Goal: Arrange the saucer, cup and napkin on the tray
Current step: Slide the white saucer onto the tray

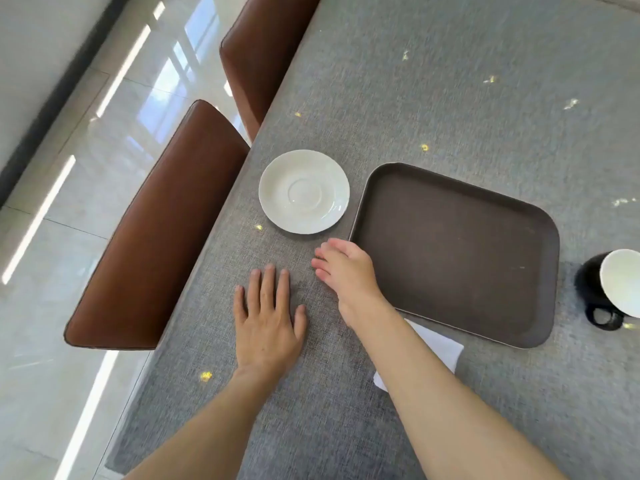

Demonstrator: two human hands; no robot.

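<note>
One brown tray (453, 251), one white saucer (304, 191), one dark cup (611, 289) with a white interior and one white napkin (437, 344) sit on a grey cloth-covered table (450, 81); two brown chairs, one (156, 237) nearer and one (259, 57) farther, stand at the table's edge beyond the saucer. The tray holds nothing. The saucer lies just beside the tray's left short edge, the cup near its opposite short edge, partly cut off by the frame. The napkin lies against the tray's near long edge, partly hidden under the right forearm. The left hand (268, 318) rests flat on the cloth, fingers spread and grasping nothing, near the tray's left corner. The right hand (346, 271) hovers at that corner, fingers loosely curled, released, pointing toward the saucer without touching it
</note>
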